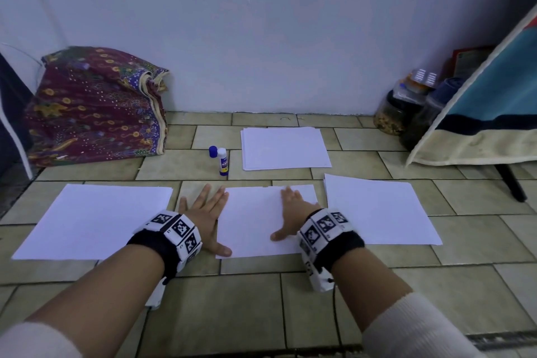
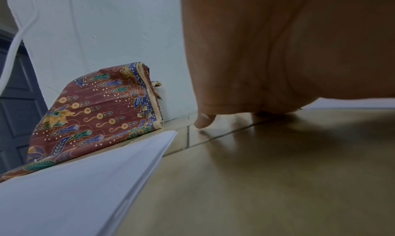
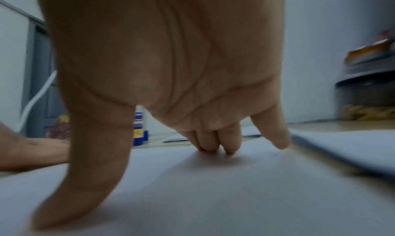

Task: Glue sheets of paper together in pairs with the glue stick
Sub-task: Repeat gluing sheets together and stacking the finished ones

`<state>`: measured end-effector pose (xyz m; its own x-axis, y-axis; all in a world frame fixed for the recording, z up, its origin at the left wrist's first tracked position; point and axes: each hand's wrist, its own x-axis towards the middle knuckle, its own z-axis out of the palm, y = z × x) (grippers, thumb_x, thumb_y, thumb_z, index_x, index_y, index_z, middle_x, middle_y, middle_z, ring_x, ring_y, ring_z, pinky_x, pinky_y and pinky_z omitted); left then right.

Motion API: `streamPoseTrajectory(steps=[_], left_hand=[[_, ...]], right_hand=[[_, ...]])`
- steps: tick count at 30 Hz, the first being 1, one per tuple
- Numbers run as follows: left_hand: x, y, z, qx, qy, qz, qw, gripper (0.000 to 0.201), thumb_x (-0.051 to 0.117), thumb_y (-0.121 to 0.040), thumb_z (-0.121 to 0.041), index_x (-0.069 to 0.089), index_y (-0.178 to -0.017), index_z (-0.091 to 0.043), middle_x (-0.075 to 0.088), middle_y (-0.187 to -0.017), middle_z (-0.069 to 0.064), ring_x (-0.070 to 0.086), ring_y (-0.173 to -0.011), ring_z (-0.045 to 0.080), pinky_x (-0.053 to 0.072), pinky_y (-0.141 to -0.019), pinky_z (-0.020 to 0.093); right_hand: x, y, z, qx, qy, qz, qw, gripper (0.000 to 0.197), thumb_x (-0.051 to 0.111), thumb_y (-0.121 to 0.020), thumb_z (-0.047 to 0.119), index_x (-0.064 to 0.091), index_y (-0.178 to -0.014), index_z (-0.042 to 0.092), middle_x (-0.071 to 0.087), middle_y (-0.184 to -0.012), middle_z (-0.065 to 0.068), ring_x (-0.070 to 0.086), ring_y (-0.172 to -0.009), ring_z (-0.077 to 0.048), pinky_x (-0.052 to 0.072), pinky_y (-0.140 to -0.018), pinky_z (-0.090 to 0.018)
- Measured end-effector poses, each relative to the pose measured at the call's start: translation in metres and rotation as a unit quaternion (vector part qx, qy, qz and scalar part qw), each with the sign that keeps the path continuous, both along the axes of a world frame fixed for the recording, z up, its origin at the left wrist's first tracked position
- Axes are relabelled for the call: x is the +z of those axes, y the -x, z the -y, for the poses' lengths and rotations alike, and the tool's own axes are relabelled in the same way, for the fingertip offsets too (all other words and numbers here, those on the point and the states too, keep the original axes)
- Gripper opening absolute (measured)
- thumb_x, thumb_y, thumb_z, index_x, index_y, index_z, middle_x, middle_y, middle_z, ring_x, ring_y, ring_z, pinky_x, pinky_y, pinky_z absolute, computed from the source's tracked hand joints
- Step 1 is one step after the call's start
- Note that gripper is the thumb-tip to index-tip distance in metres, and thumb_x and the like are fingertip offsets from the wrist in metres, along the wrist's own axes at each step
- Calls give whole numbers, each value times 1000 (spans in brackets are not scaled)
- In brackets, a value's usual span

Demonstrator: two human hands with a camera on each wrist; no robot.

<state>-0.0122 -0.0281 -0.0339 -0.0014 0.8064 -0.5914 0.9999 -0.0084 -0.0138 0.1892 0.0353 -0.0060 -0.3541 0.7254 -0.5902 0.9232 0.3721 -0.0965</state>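
Four paper lots: middle sheet lies on the tiled floor between both hands; a left stack and a right stack flank it, and a far stack lies nearer the wall.
Jars: two clear jars stand in the right corner by the wall, one holding pale, crumbly pieces; the other's contents are dark and unclear.
Glue stick: glue stick stands upright and uncapped on the floor, left of the far stack, its blue cap just beside it.
Left hand: left hand lies flat, grip released, fingers spread; it rests mostly on the floor at the middle sheet's left edge, thumb at the sheet's near corner.
Right hand: right hand presses flat on the middle sheet, grip released, fingertips touching the paper.
Around: a folded batik cloth leans on the wall at left; a hanging blue and cream cloth partly covers the jars.
Hard to make out: right wrist view is blurred; things stacked on the jars are unclear.
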Motion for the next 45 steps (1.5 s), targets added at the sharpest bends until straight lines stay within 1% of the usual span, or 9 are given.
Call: streamPoseTrajectory(steps=[8,14,18,20,26,30,34,40,45], left_hand=[[1,2,0,-23,-32,-46,998,130,40,-61,-90,-17,-151,-16,-25,-157,-5,-30,-141,17,-3,-115,59],[37,-26,-7,-46,-74,-50,995,92,34,-85,-75,18,-150,-12,8,-160,2,-6,-148,19,-1,-114,58],[32,-51,4,-98,-95,21,990,69,49,-94,-50,24,-147,-14,19,-156,3,21,-143,20,22,-113,43],[33,-55,8,-79,-112,13,991,52,52,-94,-43,38,-135,-13,38,-140,5,42,-127,23,38,-97,36],[39,-52,7,-40,-104,-20,994,25,55,-90,-22,59,-114,-14,61,-115,5,60,-103,24,46,-78,31],[29,-40,10,43,-126,-4,991,75,75,-75,-47,41,-131,-12,43,-133,6,42,-125,22,44,-95,35],[13,-20,7,104,-65,14,992,129,72,-69,-63,-6,-151,-1,-10,-160,10,-6,-148,22,21,-117,49],[2,-11,4,97,-30,-4,995,129,63,-71,-72,-16,-151,-8,-21,-159,5,-16,-147,20,14,-117,54],[-1,-10,4,86,-34,-28,995,128,58,-71,-76,-17,-151,-9,-21,-159,5,-14,-147,20,14,-116,56]], right_hand=[[0,-12,-9,-16,-55,110,992,120,65,-73,66,4,-148,-5,1,-157,-20,3,-146,-32,17,-115,-50],[2,1,7,11,-165,123,979,54,57,-90,40,44,-132,8,34,-138,-15,29,-129,-31,38,-97,-40],[1,22,28,29,-153,69,985,39,44,-95,20,43,-132,10,38,-136,-12,32,-127,-30,36,-96,-38],[0,34,36,-1,-144,84,986,39,43,-93,18,40,-132,12,41,-133,-16,37,-121,-34,40,-89,-40],[-2,56,48,-2,-89,-14,996,51,48,-93,24,30,-139,12,28,-143,-19,27,-131,-40,41,-96,-53],[-3,58,45,50,-106,-22,993,55,58,-89,16,32,-136,10,31,-140,-11,29,-129,-37,44,-95,-47],[-4,65,43,45,-106,-11,993,57,58,-89,14,29,-138,8,28,-141,-11,29,-129,-34,40,-97,-47],[3,76,25,143,-22,-20,989,83,54,-93,13,-3,-152,21,-6,-160,5,-6,-147,-25,6,-113,-63],[5,52,0,105,-9,-31,994,109,76,-77,35,-1,-152,21,6,-160,2,10,-147,-19,3,-114,-59]])
